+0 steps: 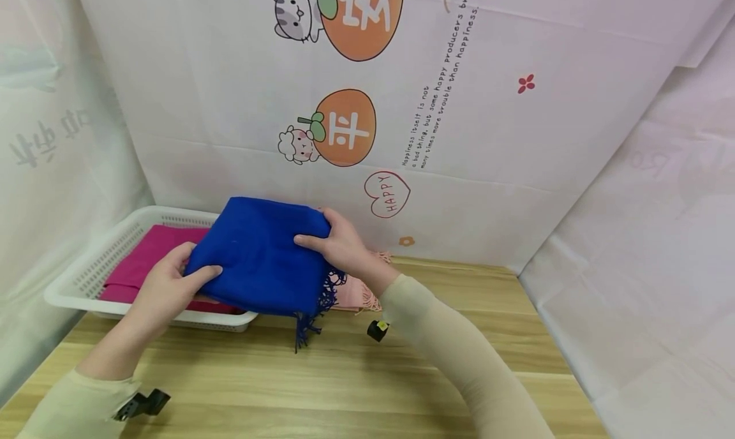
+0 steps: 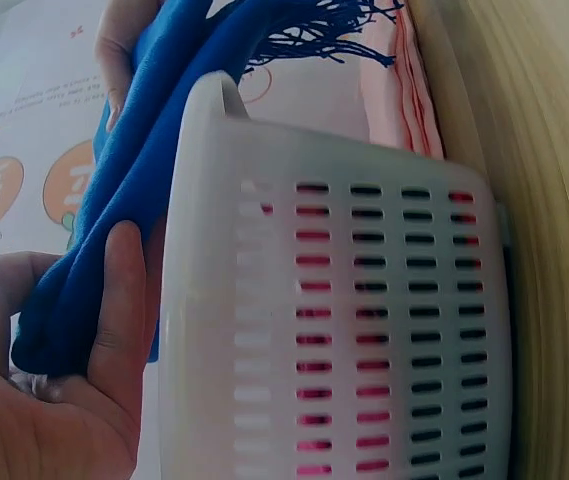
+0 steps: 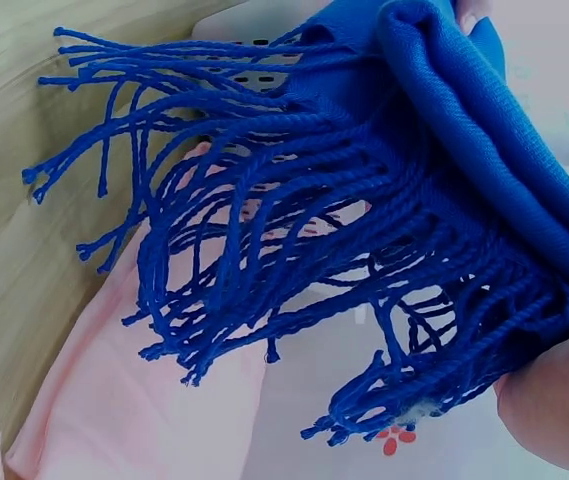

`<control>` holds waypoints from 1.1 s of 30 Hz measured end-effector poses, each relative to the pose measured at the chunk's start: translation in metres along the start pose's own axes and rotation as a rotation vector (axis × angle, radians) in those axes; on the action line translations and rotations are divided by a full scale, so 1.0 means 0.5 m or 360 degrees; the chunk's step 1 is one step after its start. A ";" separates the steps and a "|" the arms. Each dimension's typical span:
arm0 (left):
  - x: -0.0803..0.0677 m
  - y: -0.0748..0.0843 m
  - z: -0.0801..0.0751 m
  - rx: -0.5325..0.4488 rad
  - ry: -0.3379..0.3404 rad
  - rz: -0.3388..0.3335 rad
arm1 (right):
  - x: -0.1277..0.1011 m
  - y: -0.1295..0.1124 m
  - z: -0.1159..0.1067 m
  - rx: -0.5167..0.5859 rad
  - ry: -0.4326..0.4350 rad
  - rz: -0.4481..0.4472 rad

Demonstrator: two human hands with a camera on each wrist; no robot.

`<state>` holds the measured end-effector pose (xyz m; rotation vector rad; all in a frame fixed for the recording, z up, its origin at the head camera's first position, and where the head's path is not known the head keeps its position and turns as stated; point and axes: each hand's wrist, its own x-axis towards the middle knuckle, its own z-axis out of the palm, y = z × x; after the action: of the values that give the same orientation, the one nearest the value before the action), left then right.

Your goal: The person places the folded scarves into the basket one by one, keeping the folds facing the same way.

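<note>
Folded blue scarf point(image 1: 258, 254), fringed, held clear of the tabletop point(image 1: 344, 375) between both hands, poised over the near right corner of the white slotted basket point(image 1: 86, 276). Long axis roughly left to right across the body, fringe end hanging at the right, past the basket rim. Left hand point(image 1: 166, 286) at the scarf's left edge, thumb on top and fingers curled beneath, gripping the fold; right hand point(image 1: 339, 241) at the right edge by the fringe, fingers over the top, thumb under, likewise closed on the cloth. Both hands equally near, one per end. Magenta cloth point(image 1: 149, 254) lying flat inside the basket, directly below and left of the scarf. Pink fringed cloth point(image 1: 358, 295) on the tabletop just right of the basket, partly hidden behind the right wrist.
</note>
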<state>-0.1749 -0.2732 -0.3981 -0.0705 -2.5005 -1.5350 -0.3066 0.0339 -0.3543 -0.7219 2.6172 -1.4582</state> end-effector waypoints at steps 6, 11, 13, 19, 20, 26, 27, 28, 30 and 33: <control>0.001 -0.014 -0.018 0.0008 0.0058 -0.0011 | 0.011 -0.013 0.022 0.0057 -0.0014 0.0004; 0.003 -0.018 -0.035 -0.0109 0.0082 -0.0015 | 0.023 -0.024 0.039 0.0077 -0.0012 0.0018; 0.003 -0.021 -0.041 -0.0142 0.0100 -0.0019 | 0.028 -0.028 0.046 0.0076 -0.0014 0.0020; 0.006 -0.028 -0.058 -0.0232 0.0148 -0.0030 | 0.041 -0.043 0.063 0.0110 -0.0060 0.0013; 0.007 -0.029 -0.061 -0.0261 0.0149 -0.0025 | 0.043 -0.046 0.066 0.0115 -0.0071 0.0014; 0.012 -0.040 -0.082 -0.0414 0.0164 -0.0015 | 0.053 -0.061 0.079 0.0129 -0.0120 -0.0001; 0.012 -0.041 -0.085 -0.0437 0.0167 -0.0013 | 0.055 -0.063 0.081 0.0137 -0.0127 -0.0011; 0.013 -0.042 -0.087 -0.0459 0.0171 -0.0012 | 0.057 -0.064 0.082 0.0145 -0.0137 -0.0024; 0.013 -0.044 -0.091 -0.0449 0.0189 -0.0004 | 0.062 -0.064 0.085 0.0152 -0.0155 -0.0053; 0.013 -0.049 -0.098 -0.0468 0.0207 -0.0010 | 0.071 -0.067 0.089 0.0168 -0.0190 -0.0111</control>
<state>-0.1773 -0.3283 -0.3968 -0.0066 -2.1633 -1.8356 -0.3136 -0.0309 -0.3454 -0.8677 2.4304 -1.5083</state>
